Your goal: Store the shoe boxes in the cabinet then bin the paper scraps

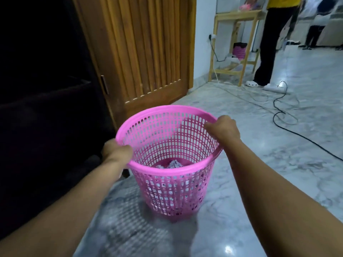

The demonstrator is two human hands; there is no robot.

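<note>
Dim and near black at left, bright glare on marble floor [228, 249], latticed shadow beneath basket [167, 190], edges bent, background blurred.

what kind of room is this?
Likely a home interior, perhaps a hallway: marble-look tiled floor, a slatted wooden door, a light wooden shelf unit by the wall. Both hands hold a pink plastic bin.

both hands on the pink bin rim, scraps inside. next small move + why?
Probably set it down square and let go. The left hand and right hand grip opposite sides of the pink bin by its rim, crumpled paper scraps already lie at its bottom, and no loose scraps show on the marble floor nearby. Whether its base fully touches the floor is unclear.
</note>
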